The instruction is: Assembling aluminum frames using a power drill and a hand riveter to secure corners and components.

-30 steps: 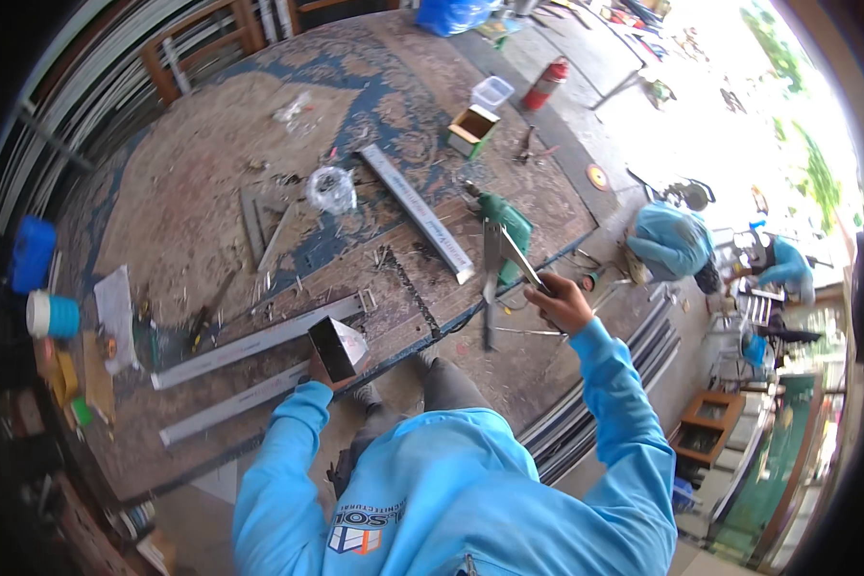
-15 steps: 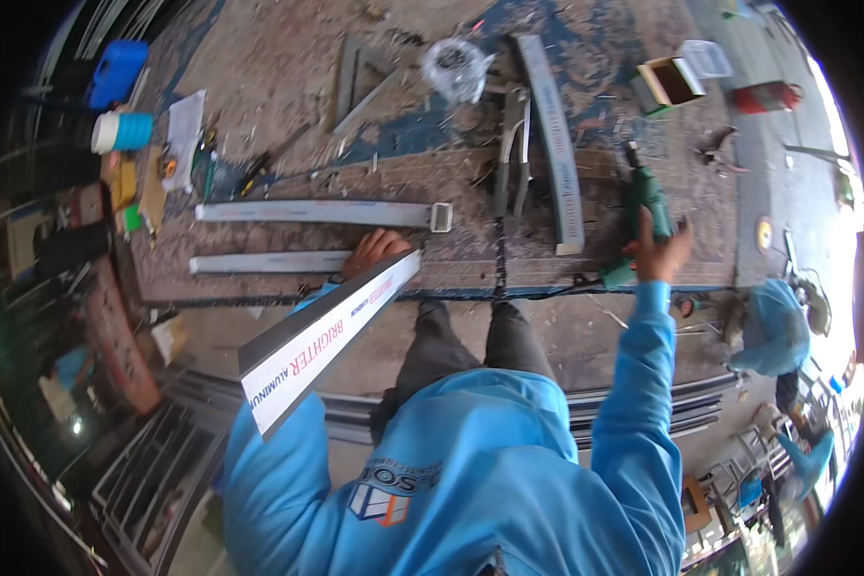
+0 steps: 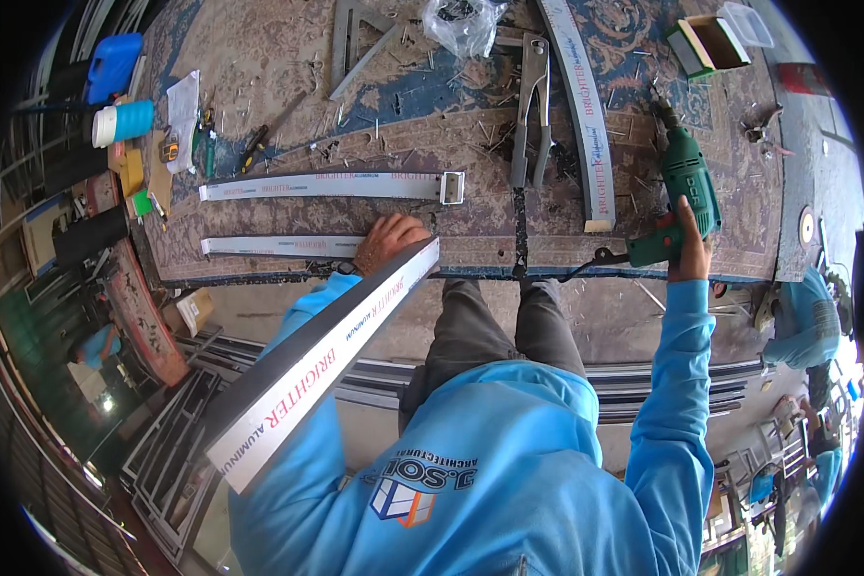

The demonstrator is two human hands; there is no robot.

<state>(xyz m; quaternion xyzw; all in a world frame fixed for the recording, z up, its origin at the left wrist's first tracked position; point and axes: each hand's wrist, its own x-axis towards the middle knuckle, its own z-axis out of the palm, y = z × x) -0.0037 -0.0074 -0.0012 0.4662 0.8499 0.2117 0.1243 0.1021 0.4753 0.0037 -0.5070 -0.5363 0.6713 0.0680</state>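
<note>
Over the carpeted table [image 3: 259,77], right-hand fingers [image 3: 689,223] touch the green drill [image 3: 684,197].

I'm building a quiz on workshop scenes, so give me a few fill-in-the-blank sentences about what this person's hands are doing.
1. The right hand rests on a ____ power drill.
2. The left hand holds one end of a long aluminium ____.
3. The pliers lie on a patterned ____ covering the table.

Missing words: green; bar; carpet
</note>
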